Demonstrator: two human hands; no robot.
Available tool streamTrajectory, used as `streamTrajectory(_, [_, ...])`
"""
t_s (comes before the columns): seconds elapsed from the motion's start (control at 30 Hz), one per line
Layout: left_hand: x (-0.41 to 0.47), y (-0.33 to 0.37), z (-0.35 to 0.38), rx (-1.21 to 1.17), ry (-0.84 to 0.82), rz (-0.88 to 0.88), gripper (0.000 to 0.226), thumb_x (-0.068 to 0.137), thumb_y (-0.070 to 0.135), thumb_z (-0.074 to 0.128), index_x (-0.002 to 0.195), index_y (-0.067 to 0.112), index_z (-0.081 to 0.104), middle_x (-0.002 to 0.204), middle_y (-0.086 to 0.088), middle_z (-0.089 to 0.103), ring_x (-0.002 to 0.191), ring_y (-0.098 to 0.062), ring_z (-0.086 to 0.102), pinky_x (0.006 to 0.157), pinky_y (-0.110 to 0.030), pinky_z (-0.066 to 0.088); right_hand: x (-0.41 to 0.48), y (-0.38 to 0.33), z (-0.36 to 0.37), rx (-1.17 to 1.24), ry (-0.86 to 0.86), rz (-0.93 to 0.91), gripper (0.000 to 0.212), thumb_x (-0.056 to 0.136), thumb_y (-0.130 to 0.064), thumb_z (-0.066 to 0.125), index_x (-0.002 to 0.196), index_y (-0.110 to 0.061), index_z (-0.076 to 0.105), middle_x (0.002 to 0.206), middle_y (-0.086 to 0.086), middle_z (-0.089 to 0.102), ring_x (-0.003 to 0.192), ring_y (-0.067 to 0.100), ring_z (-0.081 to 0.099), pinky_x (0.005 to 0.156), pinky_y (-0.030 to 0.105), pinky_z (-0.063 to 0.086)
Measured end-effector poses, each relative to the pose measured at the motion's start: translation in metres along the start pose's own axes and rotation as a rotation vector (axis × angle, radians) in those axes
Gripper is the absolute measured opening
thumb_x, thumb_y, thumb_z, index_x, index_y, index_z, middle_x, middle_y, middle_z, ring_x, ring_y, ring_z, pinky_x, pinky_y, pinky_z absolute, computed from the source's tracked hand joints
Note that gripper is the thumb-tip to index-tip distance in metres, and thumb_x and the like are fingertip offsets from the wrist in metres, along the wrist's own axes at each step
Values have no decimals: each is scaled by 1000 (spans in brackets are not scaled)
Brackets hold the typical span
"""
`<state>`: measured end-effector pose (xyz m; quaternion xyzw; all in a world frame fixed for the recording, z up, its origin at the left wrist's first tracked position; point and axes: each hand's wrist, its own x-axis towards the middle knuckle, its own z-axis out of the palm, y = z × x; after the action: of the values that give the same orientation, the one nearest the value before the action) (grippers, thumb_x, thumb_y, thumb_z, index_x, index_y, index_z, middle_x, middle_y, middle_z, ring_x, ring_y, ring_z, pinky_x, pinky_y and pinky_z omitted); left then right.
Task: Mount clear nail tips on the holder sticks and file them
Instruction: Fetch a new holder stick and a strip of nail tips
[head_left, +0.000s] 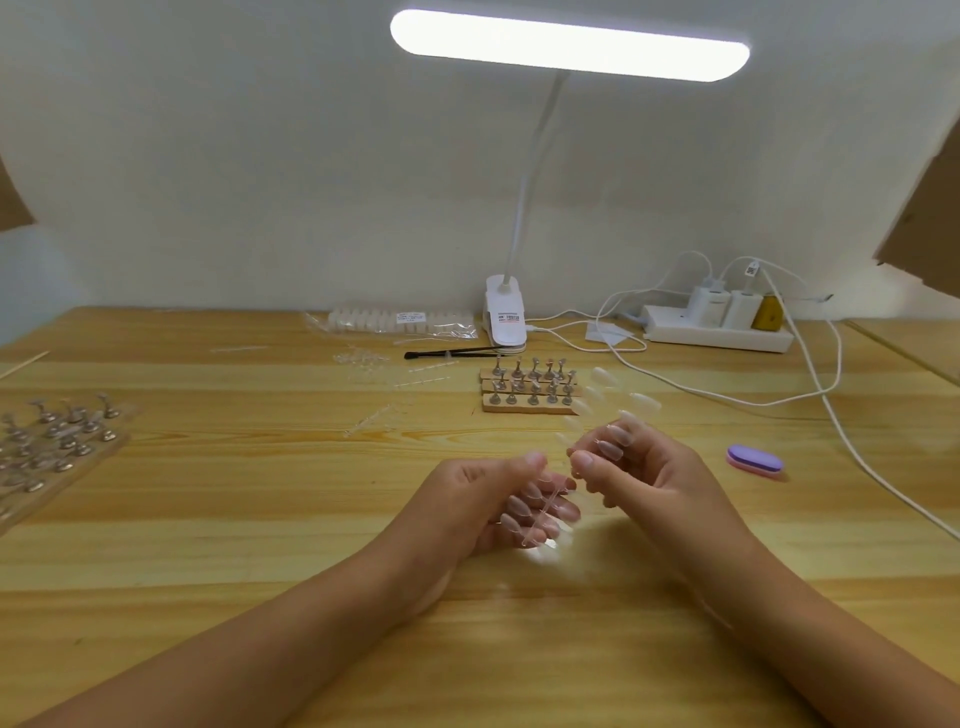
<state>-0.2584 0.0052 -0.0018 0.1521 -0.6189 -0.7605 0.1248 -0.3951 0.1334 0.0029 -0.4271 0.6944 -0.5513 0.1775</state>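
My table carries a holder rack at twelve o'clock and more holders at nine. A purple file lies at three, a power strip at two.

A single head-worn view (wide-angle, its edges bowed) looks forward and down across the desk toward the back wall, nearest at the desk's front.
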Motion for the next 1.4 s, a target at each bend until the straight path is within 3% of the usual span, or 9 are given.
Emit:
streamTrajectory(0.13, [0,-4,-1,14,8,32,15,85,17,69,94,10,79,88,-12,76,72,-14,69,63,-18,52,3,0,1,232,-5,132,33,74,-47,66,88,-19,77,79,-6,71,69,3,62,63,17,52])
streamTrajectory(0.27, [1,-5,-2,7,6,29,16,91,10,64,91,12,80,86,-10,76,71,-12,69,62,-17,52,7,-1,2,324,-56,221,39,81,-61,61,85,-27,80,88,1,74,73,8,64,63,21,51])
streamTrajectory(0.4, [1,-4,-1,-3,-8,36,16,85,20,68,92,14,80,86,-8,76,71,-12,69,63,-18,52,5,0,3,296,-89,179,40,84,-55,52,95,-28,78,99,2,74,81,8,64,66,19,53])
streamTrajectory(0.63, [2,-7,-3,-17,7,68,23,81,29,68,96,15,80,89,-8,76,74,-10,68,66,-17,51,5,2,1,335,-98,170,29,83,-38,55,96,-27,78,101,0,74,86,9,64,66,21,52])
streamTrajectory(0.77, [3,-6,-3,-46,34,73,23,85,31,66,98,17,80,92,-7,76,74,-8,66,67,-17,53,4,3,1,358,-53,157,20,78,-38,73,93,-25,77,89,-3,72,82,6,64,67,24,52])
streamTrajectory(0.9, [3,-4,-1,-63,58,44,31,89,37,58,97,16,80,97,-10,77,73,-8,68,66,-18,54,4,5,0,323,0,156,34,67,-44,69,90,-20,74,83,-4,72,79,7,64,72,26,51])
streamTrajectory(1.1, [3,0,-1,-101,44,16,49,80,56,58,95,15,80,97,-10,76,74,-11,69,66,-20,55,4,5,-1,277,19,138,26,71,-37,71,85,-15,69,76,-5,69,74,6,62,71,23,52])
streamTrajectory(1.33, [-1,-4,1,59,29,62,26,79,37,68,91,19,80,80,2,73,68,-5,62,62,-17,51,2,2,0,265,-49,125,36,73,-40,69,99,-16,73,81,-6,71,76,2,63,69,20,51])
streamTrajectory(1.4, [-3,-3,2,122,9,65,18,85,31,67,89,21,80,80,1,74,67,-4,62,60,-16,49,0,3,1,215,-57,68,23,78,-29,70,98,-18,73,82,-8,71,75,-1,64,67,15,50])
